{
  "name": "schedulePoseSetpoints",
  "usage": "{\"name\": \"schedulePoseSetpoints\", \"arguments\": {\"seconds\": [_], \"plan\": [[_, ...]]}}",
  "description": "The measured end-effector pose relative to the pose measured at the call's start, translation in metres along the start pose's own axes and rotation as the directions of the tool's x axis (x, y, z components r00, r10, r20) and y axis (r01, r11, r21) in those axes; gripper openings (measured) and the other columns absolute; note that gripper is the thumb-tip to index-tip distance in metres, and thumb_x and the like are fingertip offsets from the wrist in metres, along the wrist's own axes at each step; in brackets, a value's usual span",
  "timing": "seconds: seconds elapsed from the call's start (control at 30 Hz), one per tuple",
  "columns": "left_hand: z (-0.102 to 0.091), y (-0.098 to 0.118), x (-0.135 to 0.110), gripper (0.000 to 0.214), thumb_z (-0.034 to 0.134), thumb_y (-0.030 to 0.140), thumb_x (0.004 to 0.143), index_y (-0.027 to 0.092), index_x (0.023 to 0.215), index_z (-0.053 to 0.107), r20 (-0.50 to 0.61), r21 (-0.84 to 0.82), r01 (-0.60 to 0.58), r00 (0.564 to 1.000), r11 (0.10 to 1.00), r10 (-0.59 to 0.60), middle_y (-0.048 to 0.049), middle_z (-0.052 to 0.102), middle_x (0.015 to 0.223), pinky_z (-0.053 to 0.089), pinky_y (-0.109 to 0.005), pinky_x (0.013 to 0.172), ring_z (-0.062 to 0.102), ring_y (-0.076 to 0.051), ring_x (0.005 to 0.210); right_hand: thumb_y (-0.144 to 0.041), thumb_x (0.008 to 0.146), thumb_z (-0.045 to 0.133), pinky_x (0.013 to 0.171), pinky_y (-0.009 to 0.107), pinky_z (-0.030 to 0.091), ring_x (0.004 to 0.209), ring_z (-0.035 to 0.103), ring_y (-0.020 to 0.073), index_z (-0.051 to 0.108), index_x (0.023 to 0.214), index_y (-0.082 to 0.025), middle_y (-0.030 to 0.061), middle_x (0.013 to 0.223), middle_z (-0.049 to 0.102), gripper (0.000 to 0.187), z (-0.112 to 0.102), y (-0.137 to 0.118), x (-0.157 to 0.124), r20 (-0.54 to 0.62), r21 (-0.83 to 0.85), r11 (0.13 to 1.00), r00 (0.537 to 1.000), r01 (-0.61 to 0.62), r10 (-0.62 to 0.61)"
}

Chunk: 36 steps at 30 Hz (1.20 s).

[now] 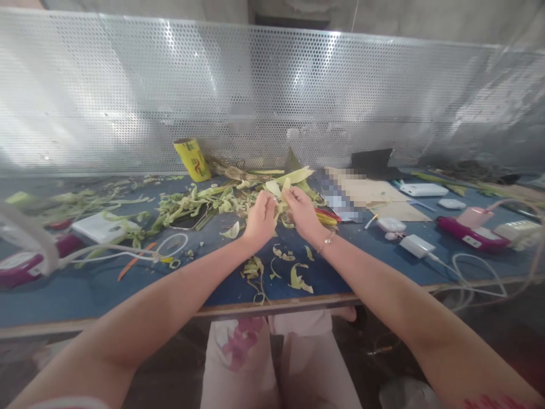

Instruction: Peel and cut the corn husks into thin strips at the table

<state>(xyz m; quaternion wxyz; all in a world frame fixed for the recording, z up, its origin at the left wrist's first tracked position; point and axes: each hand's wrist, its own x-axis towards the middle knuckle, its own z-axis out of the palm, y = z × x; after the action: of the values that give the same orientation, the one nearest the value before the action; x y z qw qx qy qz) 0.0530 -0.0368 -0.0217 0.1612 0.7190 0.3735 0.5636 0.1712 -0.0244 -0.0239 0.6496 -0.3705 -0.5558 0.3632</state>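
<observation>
My left hand [260,217] and my right hand [302,211] are close together over the middle of the blue table. Both have their fingers closed in a pinch on a pale green leaf strip [286,186], which pokes up between them. Behind the hands lies a longer yellow-green leaf [300,175]. To the left of my left hand spreads a heap of torn green leaf strips [191,205], partly over a dark flat object. Several small leaf scraps [299,278] lie on the table in front of my hands. Beside my right wrist is a yellow and red tool handle [327,217].
A yellow cardboard tube [193,161] leans near the perforated metal screen [293,85]. At right are brown paper [374,190], a white charger [417,246] with cable and a purple power strip [470,233]. A white box [102,227] and cables [123,257] are at left.
</observation>
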Motion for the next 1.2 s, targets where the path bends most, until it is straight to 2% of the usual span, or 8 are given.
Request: {"name": "schedulePoseSetpoints", "arguments": {"seconds": [0.1,0.2,0.27,0.4,0.53,0.67,0.93,1.2], "plan": [[-0.002,-0.004,0.002,0.017,0.038,0.029,0.088,0.021,0.073,0.038,-0.029,0.0,0.078,0.997,0.997,-0.078,0.0042,0.041,0.057,0.032,-0.023,0.055,0.04,-0.009,0.053,-0.041,0.084,0.046,0.049,0.023,0.027,0.052,0.031,0.0091,0.034,0.063,-0.021,-0.0052,0.058,0.031,0.032,-0.002,-0.004,-0.002,0.033,-0.178,0.975,0.991,0.134,-0.13],[-0.004,-0.007,0.003,0.02,0.034,0.031,0.09,0.021,0.073,0.035,0.009,-0.022,0.153,0.988,0.988,-0.153,0.0046,0.041,0.055,0.033,-0.024,0.056,0.042,-0.01,0.053,-0.037,0.088,0.039,0.055,0.024,0.029,0.056,0.034,0.0102,0.032,0.066,-0.021,-0.0048,0.06,0.033,0.028,-0.002,-0.005,-0.005,0.083,-0.355,0.901,0.968,0.251,-0.238],[-0.005,-0.008,0.003,0.021,0.034,0.033,0.09,0.021,0.072,0.035,0.012,-0.014,0.164,0.986,0.986,-0.164,0.0043,0.041,0.056,0.032,-0.024,0.056,0.042,-0.011,0.054,-0.034,0.089,0.036,0.055,0.025,0.027,0.056,0.035,0.0109,0.033,0.07,-0.022,-0.0046,0.06,0.035,0.023,-0.001,-0.005,-0.007,0.127,-0.444,0.844,0.954,0.301,-0.273],[-0.003,-0.004,0.0,0.02,0.039,0.035,0.089,0.022,0.074,0.037,-0.062,0.032,0.134,0.989,0.99,-0.132,0.0032,0.04,0.059,0.03,-0.027,0.056,0.041,-0.012,0.055,-0.032,0.09,0.035,0.053,0.026,0.022,0.051,0.033,0.0111,0.035,0.075,-0.022,-0.0049,0.058,0.035,0.018,0.001,-0.005,-0.011,0.17,-0.548,0.765,0.94,0.339,-0.294],[0.0,0.0,0.001,0.02,0.042,0.037,0.088,0.022,0.076,0.038,-0.142,0.038,0.115,0.984,0.993,-0.108,0.0029,0.041,0.06,0.029,-0.028,0.057,0.039,-0.012,0.054,-0.032,0.09,0.035,0.054,0.025,0.025,0.054,0.036,0.0107,0.035,0.072,-0.022,-0.0046,0.06,0.036,0.02,0.003,-0.007,-0.012,0.142,-0.489,0.794,0.931,0.362,-0.337],[0.001,-0.001,0.004,0.021,0.039,0.038,0.089,0.022,0.075,0.037,-0.165,0.021,0.1,0.982,0.995,-0.095,0.003,0.04,0.06,0.031,-0.027,0.057,0.04,-0.012,0.055,-0.034,0.089,0.037,0.055,0.025,0.029,0.056,0.036,0.0104,0.036,0.069,-0.021,-0.0047,0.062,0.036,0.023,0.006,-0.009,-0.01,0.047,-0.394,0.866,0.948,0.308,-0.315],[0.005,-0.011,0.009,0.031,0.035,0.048,0.088,0.022,0.071,0.035,-0.202,-0.147,0.205,0.952,0.968,-0.232,0.0036,0.04,0.056,0.033,-0.026,0.052,0.04,-0.01,0.05,-0.03,0.087,0.04,0.056,0.025,0.03,0.056,0.037,0.0105,0.037,0.068,-0.022,-0.0051,0.06,0.037,0.021,0.011,-0.014,-0.01,-0.088,-0.32,0.924,0.965,0.207,-0.247],[0.009,-0.016,0.008,0.035,0.031,0.054,0.087,0.022,0.073,0.033,-0.158,-0.289,0.249,0.94,0.924,-0.303,0.0026,0.047,0.057,0.036,-0.026,0.048,0.044,-0.01,0.047,-0.033,0.088,0.039,0.055,0.025,0.03,0.055,0.036,0.0102,0.038,0.071,-0.021,-0.0051,0.061,0.037,0.021,0.007,-0.013,-0.009,-0.096,-0.334,0.923,0.967,0.192,-0.236]]}}
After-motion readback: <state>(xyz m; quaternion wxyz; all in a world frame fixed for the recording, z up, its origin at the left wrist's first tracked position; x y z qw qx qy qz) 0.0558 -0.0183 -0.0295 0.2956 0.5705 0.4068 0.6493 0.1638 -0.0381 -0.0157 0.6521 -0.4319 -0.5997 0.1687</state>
